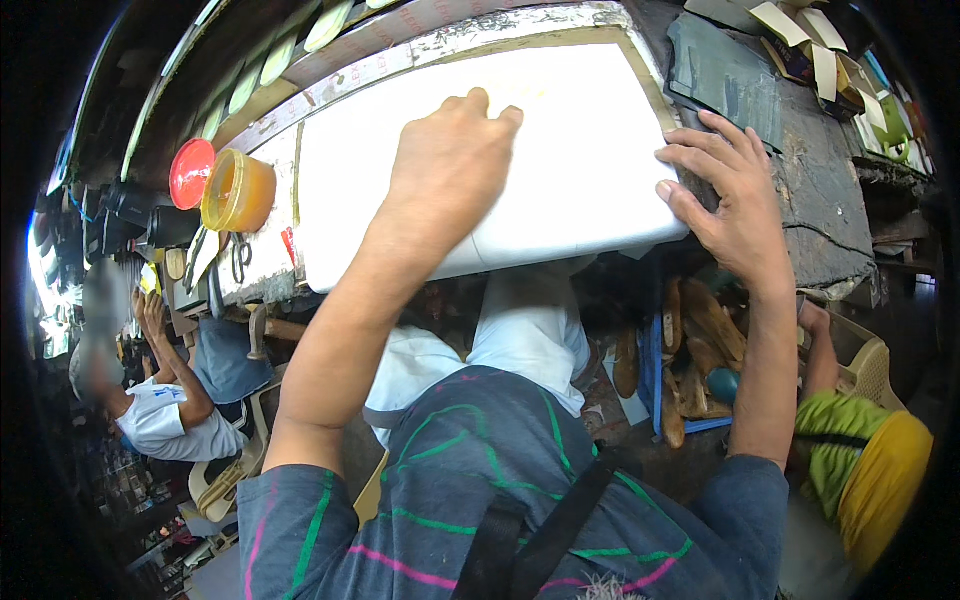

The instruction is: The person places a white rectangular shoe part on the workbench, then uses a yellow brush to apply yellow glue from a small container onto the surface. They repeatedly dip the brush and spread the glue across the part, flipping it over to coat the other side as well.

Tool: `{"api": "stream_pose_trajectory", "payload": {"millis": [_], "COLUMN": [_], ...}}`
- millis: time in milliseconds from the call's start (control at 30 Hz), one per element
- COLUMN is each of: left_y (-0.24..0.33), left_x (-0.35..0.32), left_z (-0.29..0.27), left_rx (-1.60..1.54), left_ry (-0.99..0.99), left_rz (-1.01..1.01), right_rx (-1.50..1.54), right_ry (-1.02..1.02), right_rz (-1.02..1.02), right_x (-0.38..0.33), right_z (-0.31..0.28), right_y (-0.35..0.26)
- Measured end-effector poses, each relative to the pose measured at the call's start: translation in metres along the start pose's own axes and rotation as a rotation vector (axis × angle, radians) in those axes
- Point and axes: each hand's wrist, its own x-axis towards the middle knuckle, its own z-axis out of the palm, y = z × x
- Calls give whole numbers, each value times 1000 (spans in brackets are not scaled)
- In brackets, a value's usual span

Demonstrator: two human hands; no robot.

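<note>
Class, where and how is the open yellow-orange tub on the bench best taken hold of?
The open tub is probably best gripped by its rounded outer wall, below the rim, coming from the right, the side facing the white sheet. That wall is exposed, while the red lid crowds the left and the mouth stands open.

A workshop (a shoemaker's, by its wooden lasts [712, 322]), with a battered bench [825, 195].

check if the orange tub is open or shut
Open: the orange tub shows its uncovered mouth, with the red lid beside it.
</note>
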Motion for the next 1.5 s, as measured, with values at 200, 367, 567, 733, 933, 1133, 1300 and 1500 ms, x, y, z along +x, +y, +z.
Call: {"api": "stream_pose_trajectory", "payload": {"millis": [200, 367, 567, 733, 933, 1133, 1300, 1500], "left_y": [49, 25, -100, -221, -286, -298, -336, -329], "left_x": [30, 6, -104, -212, -222, -166, -182, -229], "left_z": [8, -7, -81, -152, -144, -107, -140, -148], "left_rx": [-87, -366, -577, -72, 237, 270, 155, 102], "left_ry": [97, 61, 117, 38, -211, -335, -221, 51], "left_rz": [134, 147, -311, -440, -349, -361, -403, -264], "right_rx": [1, -3, -20, -38, -71, -198, -118, -216], "right_ry": [-15, -32, -44, -48, -57, 5, 20, -142], "right_rz": [13, 58, 57, 23, -8, 79, 59, 152], "right_x": [1, 2, 4, 4, 12, 7, 5, -6], "right_z": [-1, -3, -4, -1, 2, 6, 23, 65], "right_y": [-1, -4, -9, -7, -9, -29, -64, -137]}}
